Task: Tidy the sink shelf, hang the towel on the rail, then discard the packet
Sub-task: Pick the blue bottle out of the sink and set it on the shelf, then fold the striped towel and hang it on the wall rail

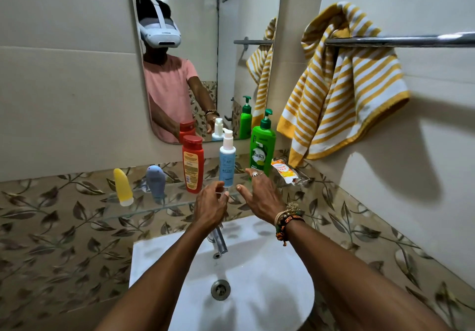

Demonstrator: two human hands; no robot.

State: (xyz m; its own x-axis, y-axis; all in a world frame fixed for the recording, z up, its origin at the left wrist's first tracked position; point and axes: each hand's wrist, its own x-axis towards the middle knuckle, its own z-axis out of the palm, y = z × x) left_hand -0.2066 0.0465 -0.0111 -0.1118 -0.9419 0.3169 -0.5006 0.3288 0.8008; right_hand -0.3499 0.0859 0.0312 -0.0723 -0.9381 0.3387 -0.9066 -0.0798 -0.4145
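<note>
Head view: the left hand [210, 203] is pinching the blue bottle [227, 161] low and the right hand [262, 194] is spreading its fingers, so tidying the shelf [154, 206] is probably needing a steady upright set-down next.

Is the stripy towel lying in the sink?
No, the yellow striped towel hangs bunched over the metal rail on the wall, not in the sink.

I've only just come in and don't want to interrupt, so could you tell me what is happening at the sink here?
A person stands at the sink, tidying the glass shelf. Their left-hand grip curls at the foot of the blue bottle; whether it holds it I cannot tell. The right-hand grip is spread open beside it, near the green bottle. The striped towel hangs bunched over the rail, and the packet lies at the shelf's right end.
</note>
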